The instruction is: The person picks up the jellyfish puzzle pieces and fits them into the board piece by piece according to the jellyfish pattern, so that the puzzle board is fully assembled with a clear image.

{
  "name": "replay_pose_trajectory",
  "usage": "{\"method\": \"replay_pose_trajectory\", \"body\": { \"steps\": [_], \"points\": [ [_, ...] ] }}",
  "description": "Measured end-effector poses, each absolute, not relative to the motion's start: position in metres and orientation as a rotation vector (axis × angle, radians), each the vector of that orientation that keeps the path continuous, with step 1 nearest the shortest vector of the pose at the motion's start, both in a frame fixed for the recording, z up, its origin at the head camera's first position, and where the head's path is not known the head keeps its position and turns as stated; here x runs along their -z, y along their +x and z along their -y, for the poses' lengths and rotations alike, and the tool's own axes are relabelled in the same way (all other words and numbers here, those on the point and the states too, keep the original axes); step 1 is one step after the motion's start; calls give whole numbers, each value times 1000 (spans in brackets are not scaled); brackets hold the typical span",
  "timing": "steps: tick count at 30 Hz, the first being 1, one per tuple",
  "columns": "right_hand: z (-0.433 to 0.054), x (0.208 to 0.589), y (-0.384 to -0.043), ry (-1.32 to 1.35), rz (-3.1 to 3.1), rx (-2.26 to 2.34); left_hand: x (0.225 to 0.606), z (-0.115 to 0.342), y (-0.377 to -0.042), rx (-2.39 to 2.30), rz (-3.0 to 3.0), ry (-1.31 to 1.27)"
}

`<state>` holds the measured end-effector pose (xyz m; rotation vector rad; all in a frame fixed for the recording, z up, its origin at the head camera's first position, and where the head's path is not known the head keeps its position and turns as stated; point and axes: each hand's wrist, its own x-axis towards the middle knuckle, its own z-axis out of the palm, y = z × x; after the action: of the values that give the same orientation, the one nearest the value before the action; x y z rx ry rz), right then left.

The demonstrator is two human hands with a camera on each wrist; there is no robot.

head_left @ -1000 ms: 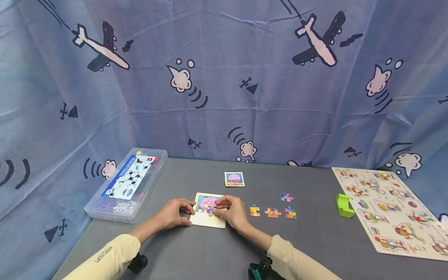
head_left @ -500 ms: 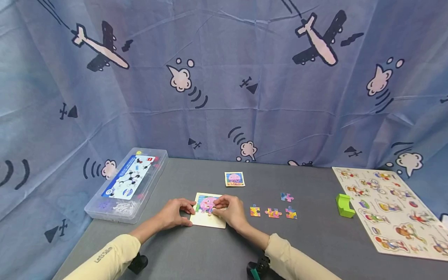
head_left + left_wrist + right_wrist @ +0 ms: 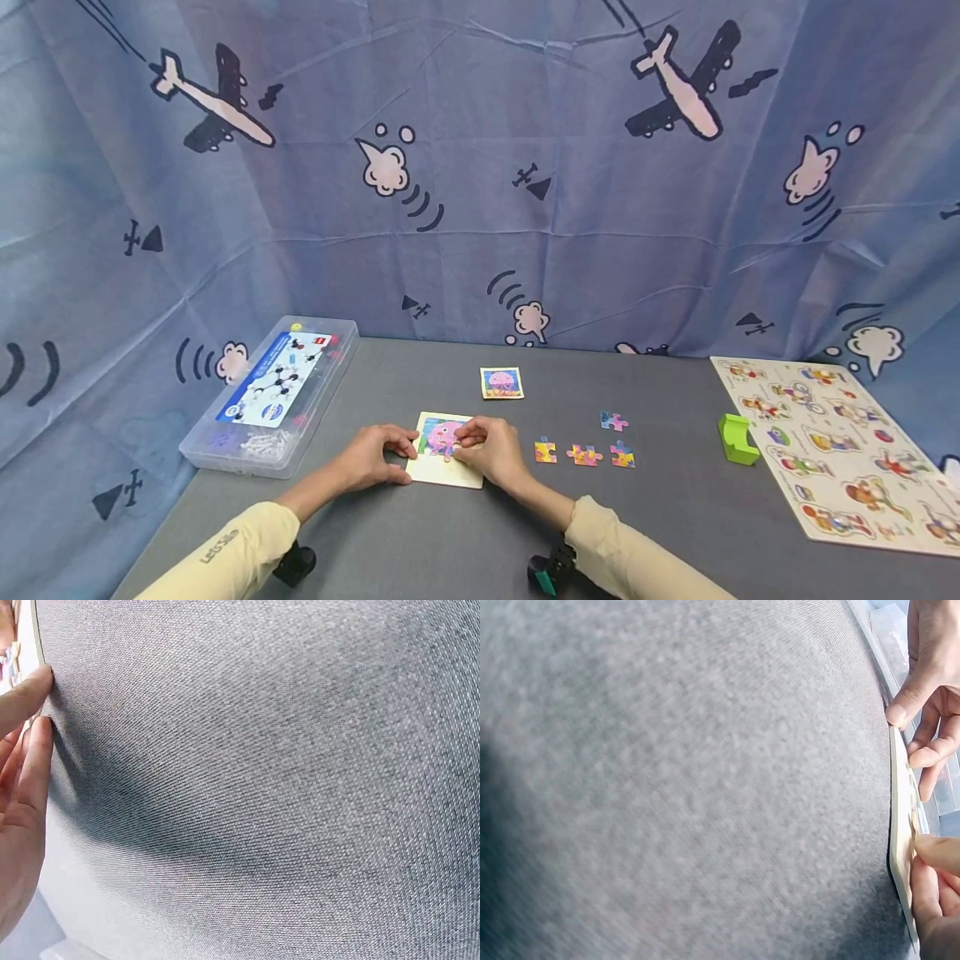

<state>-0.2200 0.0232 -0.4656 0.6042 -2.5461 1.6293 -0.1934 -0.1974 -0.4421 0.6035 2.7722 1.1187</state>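
Observation:
A square jigsaw board (image 3: 446,473) lies on the grey table, its upper part filled with a pink octopus-like picture and its lower part bare wood. My left hand (image 3: 375,454) holds the board's left side, thumb at the lower edge and fingers higher up. Over the picture's right part, my right hand (image 3: 495,450) pinches a puzzle piece, mostly hidden by the fingers. In the right wrist view the right thumb and fingertips (image 3: 924,847) are right at the board's surface. Several loose puzzle pieces (image 3: 584,455) lie to the right of the board.
A small picture card (image 3: 502,382) lies behind the board. To the left is a clear plastic case (image 3: 315,408) of molecule parts. A green block (image 3: 738,440) and a large picture board (image 3: 847,450) are at the right. A printed blue curtain (image 3: 465,167) hangs behind.
My right hand has shifted slightly left over the board, with its fingers still together. The left hand keeps its place, and the loose pieces have not moved.

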Motion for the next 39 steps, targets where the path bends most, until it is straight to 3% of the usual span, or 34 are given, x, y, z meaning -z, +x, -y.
{"method": "replay_pose_trajectory", "body": {
  "steps": [39],
  "points": [
    [-19,464,-218,594,2470,-1716,443,199,-194,-1124,-2774,619]
  ]
}}
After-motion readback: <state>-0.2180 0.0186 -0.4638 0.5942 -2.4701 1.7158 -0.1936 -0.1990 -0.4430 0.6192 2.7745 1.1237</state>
